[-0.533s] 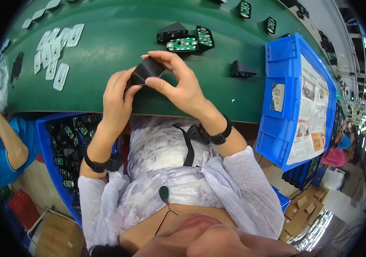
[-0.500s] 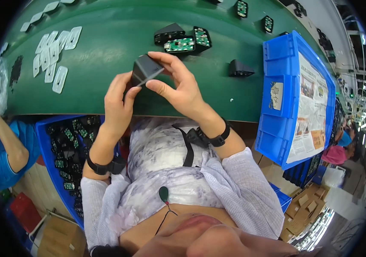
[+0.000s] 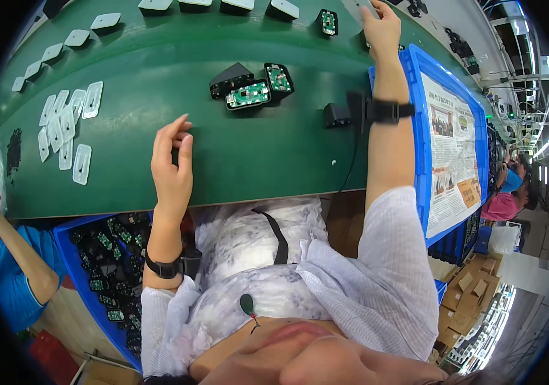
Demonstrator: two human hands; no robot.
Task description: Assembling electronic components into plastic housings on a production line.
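My left hand [image 3: 173,157] hovers over the green bench near its front edge, holding nothing, its fingers loosely bent and the thumb apart. My right hand [image 3: 383,32] reaches to the far right of the bench, its fingers closed at the edge of a light-grey flat piece [image 3: 358,11]; the full shape of that piece is hidden. Beneath this hand, a dark unit is mostly covered. Between my hands lie black housings with green circuit boards [image 3: 248,95]. A lone black housing [image 3: 336,115] sits beside my right wrist. The black casing from the earlier frame is not plainly visible.
White covers [image 3: 82,163] lie scattered at the left, beside black bits [image 3: 14,151]. White-lidded black housings [image 3: 283,9] line the far side. A blue crate [image 3: 419,138] with newspaper stands at the right. Another blue crate [image 3: 72,263] holds boards below. A person's arm [image 3: 24,256] is at far left.
My hands have separated from the black casing they held together. The right one has stretched to the far right; the left stays near the front edge, opened. The whole view has shifted.
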